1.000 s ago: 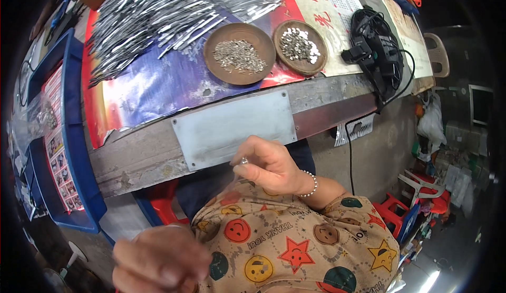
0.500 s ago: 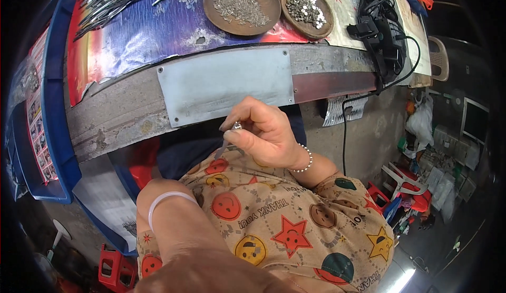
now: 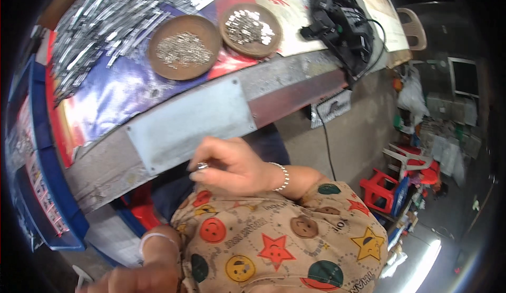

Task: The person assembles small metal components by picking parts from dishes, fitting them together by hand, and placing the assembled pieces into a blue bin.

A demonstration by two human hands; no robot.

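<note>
My right hand (image 3: 229,166), with a beaded bracelet on its wrist, is closed in a pinch in front of the table's edge, above the patterned cloth over my lap. Between thumb and forefinger sits a small shiny metal piece (image 3: 202,165), too small to tell its kind. Low at the left, my left hand (image 3: 124,281) is smeared by motion and partly cut off by the lower edge; its fingers cannot be made out. Beyond the right hand, a brown dish of thin metal pins (image 3: 167,74) stands beside a brown dish of small shiny discs (image 3: 270,47).
Many thin metal strips (image 3: 113,21) lie heaped at the back left of the table. A black device with a cable (image 3: 345,32) stands back right. A pale plate (image 3: 192,121) is fixed at the table's front. Blue bins (image 3: 47,150) line the left; a red stool (image 3: 378,187) stands right.
The view has turned and more of the tabletop shows. My left hand has moved left along the lower edge. My right hand still pinches the small metal piece, now further left and lower in view.
</note>
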